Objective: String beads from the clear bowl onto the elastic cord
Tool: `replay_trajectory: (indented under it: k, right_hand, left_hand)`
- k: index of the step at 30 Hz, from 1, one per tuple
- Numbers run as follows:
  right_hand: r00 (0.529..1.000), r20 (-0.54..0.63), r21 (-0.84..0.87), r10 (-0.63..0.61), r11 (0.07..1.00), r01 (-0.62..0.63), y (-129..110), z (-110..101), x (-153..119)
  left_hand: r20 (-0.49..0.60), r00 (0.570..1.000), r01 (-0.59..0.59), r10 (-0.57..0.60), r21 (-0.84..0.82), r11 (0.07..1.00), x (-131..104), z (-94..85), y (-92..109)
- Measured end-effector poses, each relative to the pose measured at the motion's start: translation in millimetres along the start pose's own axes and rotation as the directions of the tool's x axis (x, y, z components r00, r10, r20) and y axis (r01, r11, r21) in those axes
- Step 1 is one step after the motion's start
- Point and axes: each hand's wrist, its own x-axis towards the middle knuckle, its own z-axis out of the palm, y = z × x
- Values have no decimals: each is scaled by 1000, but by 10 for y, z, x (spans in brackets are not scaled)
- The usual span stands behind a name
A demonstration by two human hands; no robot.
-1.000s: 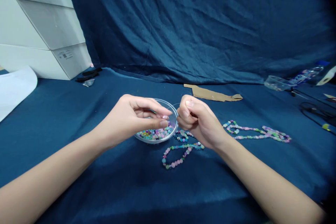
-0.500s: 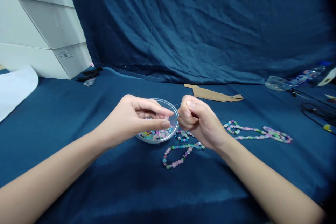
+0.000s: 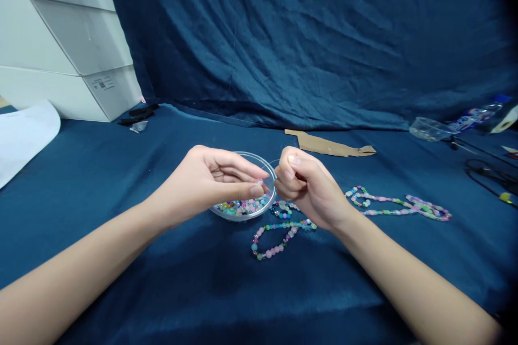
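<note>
My left hand (image 3: 216, 180) is above the clear round bowl (image 3: 272, 202), pinching a small pinkish bead (image 3: 259, 181) between thumb and fingers. Loose beads (image 3: 238, 207) in pink, blue, yellow and purple lie in the bowl. Just right of it, my right hand (image 3: 305, 183) is closed in a fist, thumb over the curled fingers. A fine clear thread (image 3: 275, 160) runs at this fist, very faint. Below the fist, a strand of colourful beads (image 3: 274, 251) lies looped on the cloth, partly hidden by the hand.
Another beaded strand (image 3: 416, 207) lies to the right on the blue cloth (image 3: 202, 280). Behind are a torn cardboard strip (image 3: 327, 145), a clear plastic tub (image 3: 429, 128) and a bottle (image 3: 479, 116). White boxes (image 3: 60, 38) stand at the back left, near white paper (image 3: 28, 137).
The fingers of my left hand have shifted slightly around the bead, with the lower fingers a little further forward. My right fist stays in nearly the same place.
</note>
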Motion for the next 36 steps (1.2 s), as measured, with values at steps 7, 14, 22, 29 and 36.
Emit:
replay_trajectory:
  k: [7, 14, 22, 29, 36]
  right_hand:
    - [1000, -1, 16, -2, 1000, 2, 5, -10, 13]
    - [1000, -11, -9, -7, 1000, 7, 1, -12, 4]
    - [1000, -13, -30, -8, 1000, 7, 7, -30, 18]
    - [1000, -24, -52, 0, 999, -1, 5, -25, 8]
    - [999, -34, -32, -6, 999, 5, 8, -39, 17]
  left_hand:
    - [1, 1000, 2, -2, -22, 1000, -1, -3, 0]
    - [16, 1000, -7, 8, -61, 998, -3, 14, 15]
    - [1, 1000, -9, 9, -49, 999, -3, 20, 21]
    - [-18, 1000, -11, 10, -35, 999, -15, 21, 25]
    - [2, 1000, -7, 8, -64, 998, -15, 24, 33]
